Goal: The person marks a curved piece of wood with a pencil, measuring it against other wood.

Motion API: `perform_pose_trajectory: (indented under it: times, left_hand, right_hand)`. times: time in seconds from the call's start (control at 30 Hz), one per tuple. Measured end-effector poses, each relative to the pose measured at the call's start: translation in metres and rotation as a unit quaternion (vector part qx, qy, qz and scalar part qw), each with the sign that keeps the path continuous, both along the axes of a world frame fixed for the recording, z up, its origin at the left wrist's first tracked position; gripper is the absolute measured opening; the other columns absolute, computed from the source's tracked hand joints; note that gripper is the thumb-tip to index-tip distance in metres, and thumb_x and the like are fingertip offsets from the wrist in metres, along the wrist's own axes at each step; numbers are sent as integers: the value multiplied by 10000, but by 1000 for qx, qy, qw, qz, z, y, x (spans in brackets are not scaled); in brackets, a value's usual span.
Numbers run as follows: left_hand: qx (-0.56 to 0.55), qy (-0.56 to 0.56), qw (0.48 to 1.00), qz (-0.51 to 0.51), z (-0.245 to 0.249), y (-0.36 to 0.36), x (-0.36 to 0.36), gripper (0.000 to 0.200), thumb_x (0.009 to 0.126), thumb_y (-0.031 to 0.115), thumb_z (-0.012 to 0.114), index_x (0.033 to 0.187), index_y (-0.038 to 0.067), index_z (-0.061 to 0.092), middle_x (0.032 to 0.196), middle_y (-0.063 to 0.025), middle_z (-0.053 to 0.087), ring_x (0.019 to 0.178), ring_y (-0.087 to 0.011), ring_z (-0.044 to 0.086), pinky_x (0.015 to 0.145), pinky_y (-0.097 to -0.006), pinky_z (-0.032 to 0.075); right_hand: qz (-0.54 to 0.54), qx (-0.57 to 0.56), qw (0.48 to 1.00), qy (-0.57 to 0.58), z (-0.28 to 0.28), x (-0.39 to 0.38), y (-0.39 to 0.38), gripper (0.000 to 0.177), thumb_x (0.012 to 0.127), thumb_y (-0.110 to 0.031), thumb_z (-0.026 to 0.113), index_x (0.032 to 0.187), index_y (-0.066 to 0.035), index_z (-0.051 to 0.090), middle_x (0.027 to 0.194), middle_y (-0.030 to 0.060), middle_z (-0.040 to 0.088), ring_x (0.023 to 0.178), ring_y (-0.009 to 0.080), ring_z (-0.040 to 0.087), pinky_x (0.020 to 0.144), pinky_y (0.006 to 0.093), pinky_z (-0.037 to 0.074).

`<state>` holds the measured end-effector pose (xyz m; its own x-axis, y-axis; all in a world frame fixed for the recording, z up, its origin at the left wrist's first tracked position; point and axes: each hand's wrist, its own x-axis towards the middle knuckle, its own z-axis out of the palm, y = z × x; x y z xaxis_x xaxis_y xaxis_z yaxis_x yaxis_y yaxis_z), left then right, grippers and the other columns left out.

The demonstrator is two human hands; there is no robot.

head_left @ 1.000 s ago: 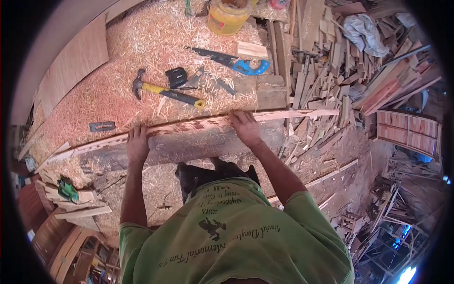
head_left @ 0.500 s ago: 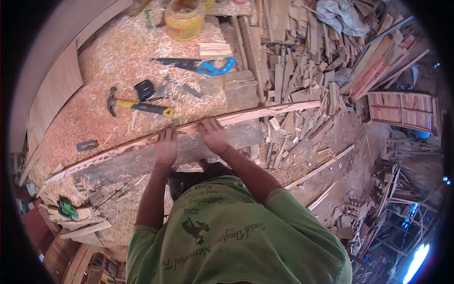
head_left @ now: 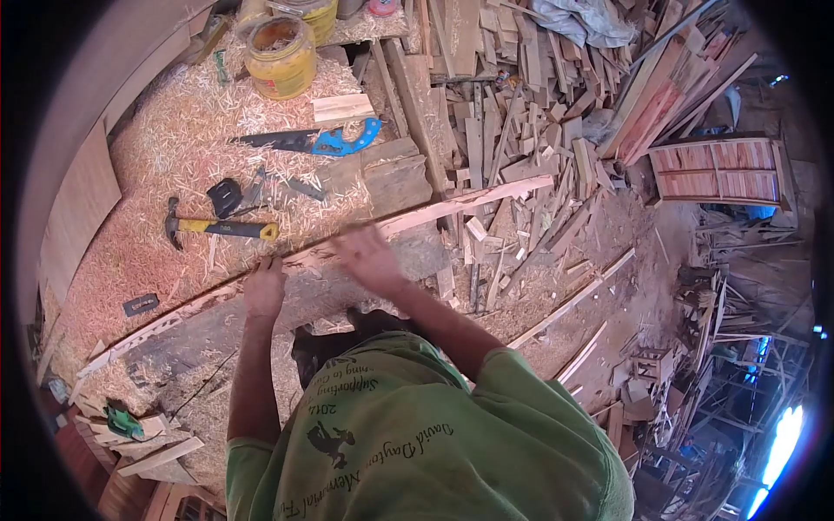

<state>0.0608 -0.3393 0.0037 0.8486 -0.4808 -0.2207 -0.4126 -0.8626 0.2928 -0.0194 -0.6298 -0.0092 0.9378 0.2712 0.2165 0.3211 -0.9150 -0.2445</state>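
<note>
A long, narrow wooden strip with a rough, dark edge runs across the bench in front of me. My left hand holds its near side left of the middle, fingers curled over the edge. To the right, my right hand is blurred by motion, fingers stretched out over the strip. Beyond the strip on the shavings lie a yellow and black claw hammer, a black tape measure and a blue-handled handsaw.
A yellow tub stands at the back of the bench. Piled offcuts crowd the right side. A slatted wooden panel stands farther right. A small green tool sits at the lower left.
My right hand has lifted from its flat rest on the strip and blurs. My left hand's fingers have curled more at the edge. The whole view has shifted, so the bench appears farther left.
</note>
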Motion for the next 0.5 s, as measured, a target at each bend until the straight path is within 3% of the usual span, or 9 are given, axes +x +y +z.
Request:
perform_pose_trajectory:
  times: [0.07,0.13,0.23,0.33,0.5]
  left_hand:
    - [-12,-9,1000,7,1,0,-1,351,917,179,810,1222,40,705,1219,-191,721,1022,-435,748,848,-537,620]
    - [-4,-17,1000,0,-1,2,-1,354,929,175,800,1241,45,695,1231,-184,716,1021,-415,755,851,-526,626]
    - [-11,-36,999,-15,-2,4,0,360,933,168,797,1255,47,692,1237,-180,713,1021,-409,759,853,-526,626]
    - [-7,-23,1000,-9,2,2,0,368,931,168,797,1266,51,698,1233,-181,713,1042,-411,753,866,-527,624]
    - [15,7,1000,17,1,2,-3,386,929,163,794,1289,56,704,1242,-183,715,1119,-406,727,917,-508,617]
  right_hand:
    - [-86,-62,980,166,-6,10,-56,702,981,-136,632,1664,-158,468,1593,222,512,1505,453,488,1276,642,345]
    - [-122,-30,986,108,18,11,-110,641,976,-103,613,1611,-137,536,1582,205,551,1493,417,521,1285,621,351]
    - [-36,-5,988,152,2,9,-163,567,953,-92,622,1520,-104,614,1482,180,646,1415,368,607,1248,564,429]
    - [-43,-55,996,60,-9,4,-157,440,920,-92,640,1355,-70,697,1377,160,715,1336,349,672,1179,513,509]
    - [-61,-68,996,-4,-12,-11,-153,317,890,-115,657,1194,-54,719,1391,178,715,1319,342,691,1125,504,554]
